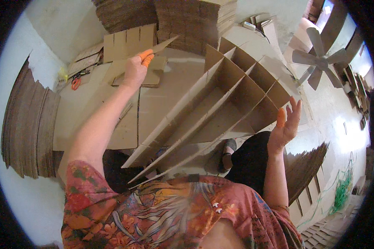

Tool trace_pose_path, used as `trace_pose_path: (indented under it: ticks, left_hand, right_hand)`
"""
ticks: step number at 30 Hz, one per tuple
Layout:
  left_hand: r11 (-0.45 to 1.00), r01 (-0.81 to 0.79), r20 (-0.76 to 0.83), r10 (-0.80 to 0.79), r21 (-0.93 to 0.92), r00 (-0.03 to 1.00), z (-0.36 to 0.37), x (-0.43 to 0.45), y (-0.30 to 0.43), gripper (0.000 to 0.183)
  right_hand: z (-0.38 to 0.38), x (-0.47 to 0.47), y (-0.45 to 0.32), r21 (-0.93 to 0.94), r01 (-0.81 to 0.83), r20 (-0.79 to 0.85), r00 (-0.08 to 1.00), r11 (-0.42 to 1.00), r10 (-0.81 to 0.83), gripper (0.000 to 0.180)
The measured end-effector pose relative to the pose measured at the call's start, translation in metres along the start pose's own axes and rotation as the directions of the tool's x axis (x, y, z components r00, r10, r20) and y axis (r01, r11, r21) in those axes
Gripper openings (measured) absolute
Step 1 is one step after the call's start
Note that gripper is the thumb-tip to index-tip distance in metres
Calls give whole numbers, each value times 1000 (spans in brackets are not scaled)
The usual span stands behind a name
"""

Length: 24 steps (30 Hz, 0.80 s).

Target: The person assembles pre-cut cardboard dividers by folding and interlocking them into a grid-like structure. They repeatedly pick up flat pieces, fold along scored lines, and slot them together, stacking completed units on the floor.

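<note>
My left hand [137,69], with orange finger cots on its fingertips, grips a cardboard strip [165,44] that points up and to the right. In front of me stands a partly assembled cardboard divider grid [230,73]. Its long slotted strips reach back towards my body, and shorter cross strips stand across their far end. My right hand [285,127], an orange cot on one finger, is raised with fingers apart at the grid's right end. It holds nothing; whether it touches the grid's edge I cannot tell.
Tall cardboard stacks [187,25] rise at the back, near a slotted cardboard sheet [129,42]. Orange-handled cutters [76,82] lie on the left. Another stack [31,124] stands at far left. A fan [322,62] is on the right, above green twine [342,190].
</note>
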<state>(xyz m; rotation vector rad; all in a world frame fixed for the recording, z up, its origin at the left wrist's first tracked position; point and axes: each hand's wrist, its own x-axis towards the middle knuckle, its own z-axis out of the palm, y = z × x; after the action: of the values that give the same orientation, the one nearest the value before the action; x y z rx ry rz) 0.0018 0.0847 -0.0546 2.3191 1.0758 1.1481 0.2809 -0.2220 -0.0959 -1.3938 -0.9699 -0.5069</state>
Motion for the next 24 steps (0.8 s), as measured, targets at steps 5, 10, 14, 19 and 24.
trace_pose_path:
  ticks: [5,10,14,19,24]
  left_hand:
    - [884,-391,-43,394,-256,918,-19,-36,87,30]
    - [751,-225,318,503,-620,804,-16,-91,164,33]
    - [600,-712,348,797,-365,493,-7,-85,160,46]
    - [866,-186,23,221,-464,975,5,-22,131,57]
    - [805,126,239,21,-580,971,27,20,91,56]
  right_hand:
    - [-1,18,-59,299,-421,438,858,856,269,31]
    - [19,30,-80,420,-771,593,632,479,498,28]
    - [-8,36,-65,376,-583,359,808,720,467,20]
    - [-45,45,-81,227,-299,176,949,927,263,10]
    - [-54,27,-79,5,-198,321,928,980,186,7]
